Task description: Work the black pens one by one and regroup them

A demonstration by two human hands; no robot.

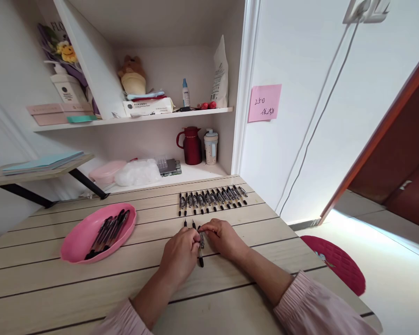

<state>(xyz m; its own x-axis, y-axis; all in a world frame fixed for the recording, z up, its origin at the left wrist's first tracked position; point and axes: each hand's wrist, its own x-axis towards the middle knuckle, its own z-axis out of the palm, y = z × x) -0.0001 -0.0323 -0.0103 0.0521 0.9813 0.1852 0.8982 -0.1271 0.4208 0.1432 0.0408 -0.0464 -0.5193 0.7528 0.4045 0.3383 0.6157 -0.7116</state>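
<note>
My left hand (181,253) is closed low over the table, its fingers curled and its thumb side against an uncapped pen (200,259). What lies inside its grip is hidden. A second pen's dark tip (185,224) shows just beyond its knuckles. From the right, my right hand (226,239) reaches in with fingertips pinched at a dark pen cap (201,241) beside the uncapped pen. Farther back, a neat row of pens and caps (211,200) stretches across the tabletop. At left, a pink bowl (70,239) holds several black pens (108,232).
The slatted wooden table (139,298) meets a white shelf unit behind. A small raised stand (38,174) occupies the left side. On the lower shelf are a red jug (192,146), a cup (211,148) and a plastic bag (138,172). A red round seat (335,263) stands beyond the right edge.
</note>
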